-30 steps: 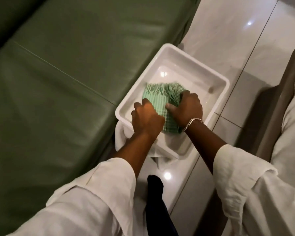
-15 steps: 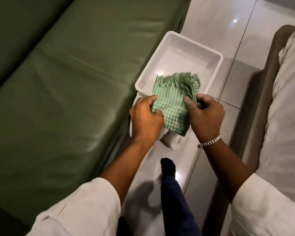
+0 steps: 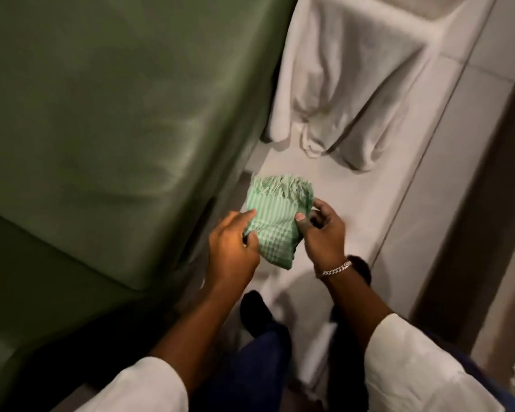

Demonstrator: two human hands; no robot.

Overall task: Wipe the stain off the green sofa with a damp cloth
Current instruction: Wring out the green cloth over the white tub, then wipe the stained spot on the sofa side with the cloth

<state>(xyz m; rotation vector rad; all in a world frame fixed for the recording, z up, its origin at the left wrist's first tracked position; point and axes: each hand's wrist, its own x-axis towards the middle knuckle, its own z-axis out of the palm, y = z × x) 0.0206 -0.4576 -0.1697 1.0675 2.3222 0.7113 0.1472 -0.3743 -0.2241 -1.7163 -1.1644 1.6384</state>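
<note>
The green-and-white checked fringed cloth (image 3: pixel 275 221) is folded into a thick pad and held in the air between both hands, over the pale tiled floor (image 3: pixel 354 233) just right of the green leather sofa (image 3: pixel 116 129).

In the head view, the only one here, the left hand (image 3: pixel 231 248) has its grip closed on the cloth's near left edge, fingers curled over the checked part. The right hand (image 3: pixel 324 233), with a silver chain bracelet (image 3: pixel 336 267) at the wrist, pinches the right edge with the thumb laid on top; its grip too is clenched on the cloth. The fringe points to the far side. Farther off on the floor lies a rumpled white towel (image 3: pixel 339 84), blurred; whether something stands on it cannot be told. The sofa fills the left half of the picture, its seat cushion smooth and shiny. No stain can be made out on the part that shows, and the picture is soft with motion.

The step in hand looks like readying the cloth: it is gathered and held, not yet on the sofa. Whether it is wet cannot be seen. The next move probably calls for swinging the pad left onto the cushion, finding the mark, and pressing with one hand while rubbing, with the folds kept together so the cloth stays firm.
</note>
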